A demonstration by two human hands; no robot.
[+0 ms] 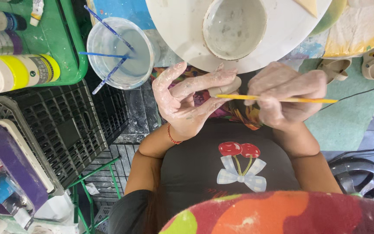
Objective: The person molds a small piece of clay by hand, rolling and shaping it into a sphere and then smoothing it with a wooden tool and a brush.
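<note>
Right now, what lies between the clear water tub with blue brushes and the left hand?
In the head view, only dark tiled floor separates the water tub from the clay-smeared left hand.

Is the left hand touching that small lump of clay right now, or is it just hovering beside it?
Touching. The head view shows the left hand pinching the small clay piece between its fingertips, with no gap, while the right hand holds a yellow stick beneath it.

At my eleven o'clock a clear tub [122, 52] of cloudy water holds blue sticks [109, 29]. At twelve, a white bowl [233, 27] sits on a round white board [278, 41]. At nine, a black crate [61, 130]; above it, paint bottles [20, 71] on a green tray [66, 39].
</note>
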